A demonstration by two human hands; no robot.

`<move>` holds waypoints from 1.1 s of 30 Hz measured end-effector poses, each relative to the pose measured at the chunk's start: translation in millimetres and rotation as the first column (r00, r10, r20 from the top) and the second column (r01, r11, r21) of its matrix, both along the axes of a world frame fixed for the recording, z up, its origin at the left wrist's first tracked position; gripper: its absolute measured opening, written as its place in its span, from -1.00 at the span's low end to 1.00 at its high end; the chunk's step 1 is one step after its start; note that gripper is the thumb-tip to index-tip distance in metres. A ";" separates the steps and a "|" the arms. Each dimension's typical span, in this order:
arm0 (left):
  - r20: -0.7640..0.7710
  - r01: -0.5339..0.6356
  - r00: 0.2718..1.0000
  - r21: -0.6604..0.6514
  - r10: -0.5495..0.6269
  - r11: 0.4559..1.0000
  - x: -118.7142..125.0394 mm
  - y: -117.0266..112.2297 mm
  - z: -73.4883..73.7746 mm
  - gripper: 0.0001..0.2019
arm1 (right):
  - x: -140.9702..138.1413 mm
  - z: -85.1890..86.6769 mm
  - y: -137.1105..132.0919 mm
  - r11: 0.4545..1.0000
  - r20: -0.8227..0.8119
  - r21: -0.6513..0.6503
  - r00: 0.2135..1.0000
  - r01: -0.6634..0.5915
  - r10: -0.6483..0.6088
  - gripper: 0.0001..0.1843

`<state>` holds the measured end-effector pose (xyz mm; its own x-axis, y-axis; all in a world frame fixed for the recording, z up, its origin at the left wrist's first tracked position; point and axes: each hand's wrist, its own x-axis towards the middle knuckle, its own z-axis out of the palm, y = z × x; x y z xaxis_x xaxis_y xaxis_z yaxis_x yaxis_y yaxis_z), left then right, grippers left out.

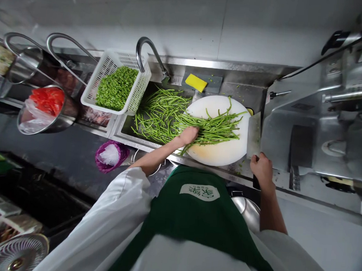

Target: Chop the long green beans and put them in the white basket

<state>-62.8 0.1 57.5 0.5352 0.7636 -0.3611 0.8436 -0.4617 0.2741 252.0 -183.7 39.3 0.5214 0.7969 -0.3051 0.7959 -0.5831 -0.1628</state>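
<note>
A bunch of long, thin green stalks lies across a round white cutting board. My left hand is closed on the stalks at the board's left edge, its fingertips partly hidden. By the right side of the board, my right hand grips the handle of a cleaver. Its broad blade points away from me, beside the board and apart from the stalks. More loose stalks fill the sink to the left, some overlapping the bunch.
Chopped greens fill a white plastic basket over the sink's left side, near a curved faucet. Behind the board lies a yellow sponge. A steel pot with red pieces and a purple bag stand left. Metal equipment borders the right.
</note>
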 end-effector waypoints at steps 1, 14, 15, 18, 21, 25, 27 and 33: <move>0.063 -0.025 0.998 0.023 0.024 0.999 -3.2 -4.7 2.3 -0.73 | 0.2 -0.9 -0.3 1.000 0.001 0.005 1.000 0.001 -0.001 -0.58; 0.335 -0.312 0.891 -0.039 0.306 0.949 -8.6 -27.9 -38.8 -0.86 | 0.9 -5.8 -0.3 1.000 0.004 0.022 1.000 0.005 -0.005 -0.60; 0.306 -0.282 0.911 -0.033 0.278 0.959 -7.8 -26.8 -40.2 -0.87 | 1.0 -6.0 -0.4 1.000 0.007 0.025 1.000 0.001 -0.001 -0.60; 0.258 -0.241 0.935 -0.037 0.242 0.970 -5.0 -25.4 -42.2 -0.81 | 1.4 -6.6 -0.5 1.000 0.011 0.026 1.000 -0.007 0.007 -0.59; 0.309 -0.222 0.923 -0.060 0.230 0.973 -3.4 -24.2 -43.7 -0.72 | 2.3 -6.5 -0.1 1.000 0.008 0.018 1.000 -0.011 0.011 -0.57; 0.521 -0.269 0.799 -0.139 0.301 0.953 -10.0 -23.7 -44.2 -0.73 | 2.8 -5.3 -0.1 1.000 -0.010 0.027 1.000 0.005 -0.004 -0.57; 0.648 -0.327 0.666 -0.193 0.370 0.925 -16.1 -28.1 -42.3 -0.89 | 2.3 -4.7 -0.3 0.999 -0.025 0.044 0.999 0.021 -0.020 -0.57; 0.553 -0.455 0.729 -0.047 0.402 0.889 -15.8 -59.7 -33.4 -0.74 | 1.2 -5.7 0.3 0.998 -0.046 0.042 0.998 0.047 -0.046 -0.60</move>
